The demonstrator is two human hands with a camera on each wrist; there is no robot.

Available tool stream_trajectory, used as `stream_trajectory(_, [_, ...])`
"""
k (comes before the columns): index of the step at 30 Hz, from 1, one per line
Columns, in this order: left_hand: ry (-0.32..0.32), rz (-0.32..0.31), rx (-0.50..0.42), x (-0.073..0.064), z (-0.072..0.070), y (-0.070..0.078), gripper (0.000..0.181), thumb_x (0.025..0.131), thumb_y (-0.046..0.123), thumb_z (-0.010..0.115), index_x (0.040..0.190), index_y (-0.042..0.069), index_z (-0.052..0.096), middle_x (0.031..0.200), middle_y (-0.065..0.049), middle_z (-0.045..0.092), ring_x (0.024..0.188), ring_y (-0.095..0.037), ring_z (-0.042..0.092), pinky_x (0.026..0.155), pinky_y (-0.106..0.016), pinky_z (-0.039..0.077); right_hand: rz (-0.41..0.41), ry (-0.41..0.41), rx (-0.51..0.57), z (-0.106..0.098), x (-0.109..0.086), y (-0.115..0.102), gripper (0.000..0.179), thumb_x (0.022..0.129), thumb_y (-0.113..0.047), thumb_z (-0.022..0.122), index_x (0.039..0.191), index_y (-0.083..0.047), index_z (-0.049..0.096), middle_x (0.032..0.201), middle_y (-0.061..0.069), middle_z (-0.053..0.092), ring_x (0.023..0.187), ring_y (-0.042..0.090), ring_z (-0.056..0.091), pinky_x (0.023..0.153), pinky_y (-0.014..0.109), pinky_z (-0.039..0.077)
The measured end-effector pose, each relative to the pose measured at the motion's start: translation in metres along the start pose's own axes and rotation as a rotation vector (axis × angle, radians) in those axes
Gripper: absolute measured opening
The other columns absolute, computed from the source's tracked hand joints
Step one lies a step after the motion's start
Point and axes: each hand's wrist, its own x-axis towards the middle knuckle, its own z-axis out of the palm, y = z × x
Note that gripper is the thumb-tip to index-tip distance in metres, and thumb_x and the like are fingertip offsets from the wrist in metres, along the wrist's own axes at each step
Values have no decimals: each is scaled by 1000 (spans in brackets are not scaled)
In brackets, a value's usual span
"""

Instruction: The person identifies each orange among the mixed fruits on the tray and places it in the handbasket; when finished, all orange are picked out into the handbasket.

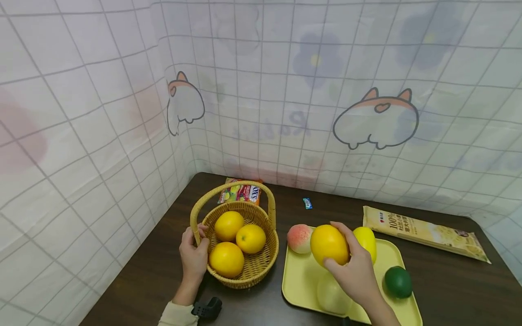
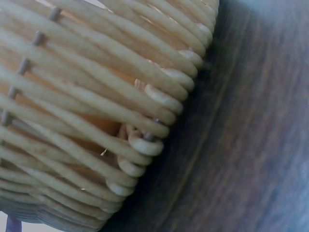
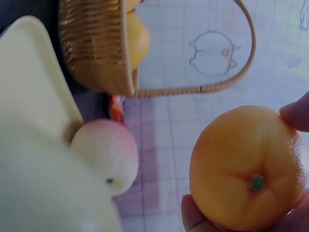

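My left hand (image 1: 194,256) grips the wicker basket (image 1: 263,267) at its left rim, by the foot of the arched handle. Inside the basket lie two oranges (image 1: 226,259) and a lemon (image 1: 250,238). In the left wrist view, the basket's woven wall (image 2: 96,104) fills the left side, close to the lens. My right hand (image 1: 355,274) holds another orange (image 1: 329,245) between thumb and fingers, above the yellow tray (image 1: 297,287). Its green stem end (image 3: 257,182) faces the right wrist camera.
On the tray are a peach (image 1: 299,238), a pale round fruit (image 1: 332,294), a yellow fruit (image 1: 366,240) and a dark green fruit (image 1: 398,281). A long food package (image 1: 424,232) lies behind it. Near the back are a candy bag (image 1: 239,192) and a small blue packet (image 1: 307,203).
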Motion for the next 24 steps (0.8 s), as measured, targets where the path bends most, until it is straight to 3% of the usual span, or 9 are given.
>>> stream_trajectory(10, [-3, 8, -6, 0, 0, -1, 10, 77, -23, 54, 82, -14, 54, 98, -29, 62, 95, -37, 51, 80, -19, 37, -74, -19, 57, 28, 3, -20, 77, 67, 1, 69, 135, -31, 51, 111, 3, 64, 81, 22, 59, 63, 33, 50])
stream_trajectory(17, [-1, -7, -6, -1, -2, 0, 10, 77, -24, 54, 82, -15, 53, 97, -31, 61, 97, -42, 51, 80, -21, 37, -58, -71, 135, 53, 4, -31, 74, 71, -3, 70, 134, -35, 50, 113, 2, 64, 81, 20, 60, 63, 33, 52])
stream_trajectory(24, [-1, 9, -5, 0, 0, 1, 9, 77, -23, 54, 83, -16, 54, 96, -29, 62, 94, -34, 52, 80, -20, 37, 10, -113, 240, 69, 8, -30, 71, 76, -7, 76, 137, -31, 48, 125, 6, 59, 91, 24, 63, 68, 30, 55])
